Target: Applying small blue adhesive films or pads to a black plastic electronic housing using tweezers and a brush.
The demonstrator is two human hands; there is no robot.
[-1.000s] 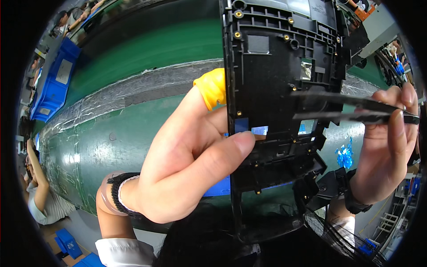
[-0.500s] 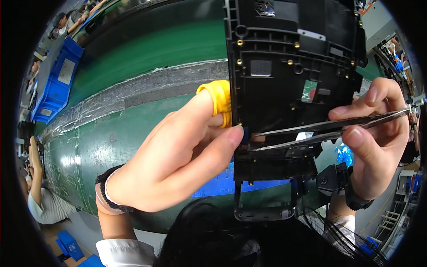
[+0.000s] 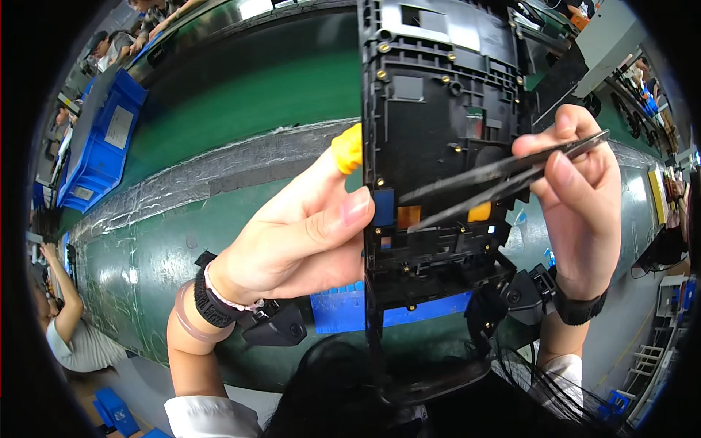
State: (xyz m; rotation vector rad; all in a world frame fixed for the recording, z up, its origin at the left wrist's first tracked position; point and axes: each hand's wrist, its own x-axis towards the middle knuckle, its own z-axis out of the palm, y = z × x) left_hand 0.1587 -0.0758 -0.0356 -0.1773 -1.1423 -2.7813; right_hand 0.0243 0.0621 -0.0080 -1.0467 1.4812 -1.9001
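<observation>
My left hand grips the left edge of a black plastic housing frame, the thumb on its front and other fingers behind it. A yellow finger cot covers a finger of that hand. Brass inserts, ribs and cut-outs dot the frame, held up tilted before me. Close to my left thumb sit a small blue piece and a copper-coloured patch. Pinched in my right hand are dark metal tweezers. Their tips are apart, over the frame near the copper patch; contact cannot be made out.
Below the frame lies a blue tray or mat on the green worktable. A blue bin stands at the far left. Black box-shaped devices are at both my wrists. Other people sit along the left side.
The frame has turned and shifted slightly left. My right hand and the tweezers moved left and upward. My left hand rolled, and the blue piece and copper patch now show more plainly.
</observation>
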